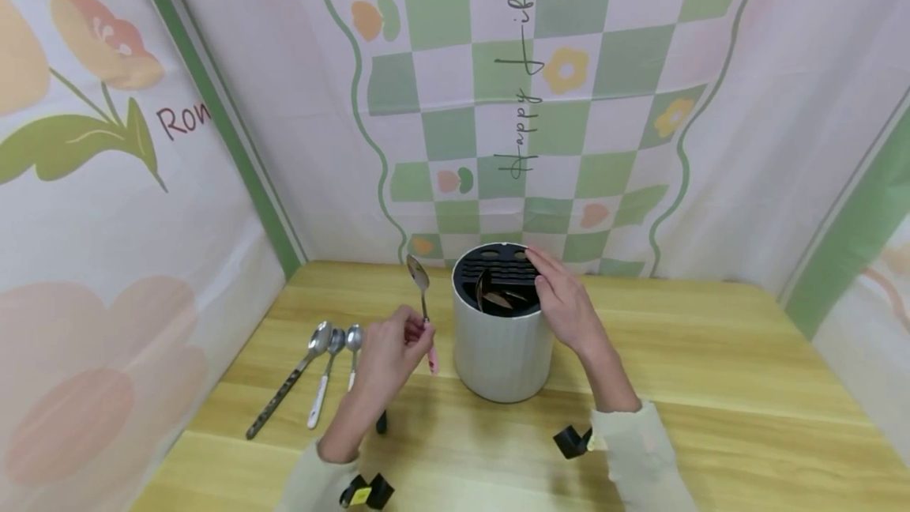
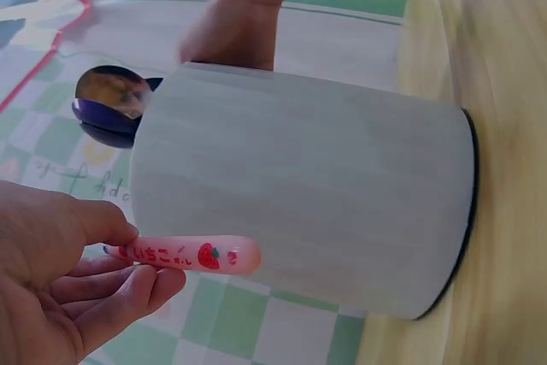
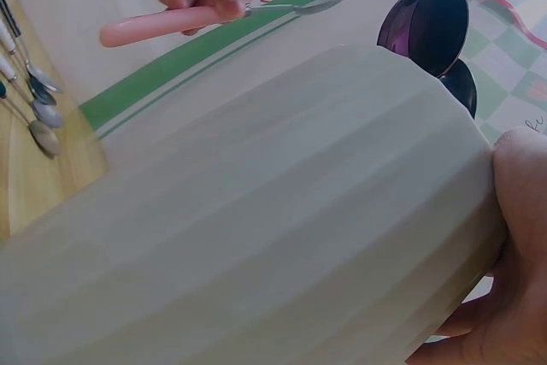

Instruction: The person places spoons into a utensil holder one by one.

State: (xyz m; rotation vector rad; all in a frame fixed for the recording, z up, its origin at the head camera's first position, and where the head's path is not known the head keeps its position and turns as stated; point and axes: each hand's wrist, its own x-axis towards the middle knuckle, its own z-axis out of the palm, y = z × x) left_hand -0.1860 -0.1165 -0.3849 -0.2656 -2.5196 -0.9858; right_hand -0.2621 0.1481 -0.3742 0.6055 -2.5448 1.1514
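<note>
Blocking the middle of the head view with a fat white pot (image 1: 503,362). Leaving wide room to the right, over the wooden table (image 1: 739,370). Covering the pot's upper right rim with the right hand (image 1: 572,314). Crowding the front of the black top (image 1: 490,269) with dark spoon heads (image 1: 498,300), but showing holes at its back edge. Leaving only a thin gap between the pot and the pink spoon (image 2: 192,254) in the left hand (image 1: 387,350), near the middle. Cluttering the lower left with three spoons (image 1: 323,387), leaving small gaps between. Walling off the back, across the upper middle, with cloth (image 1: 498,133).
</note>
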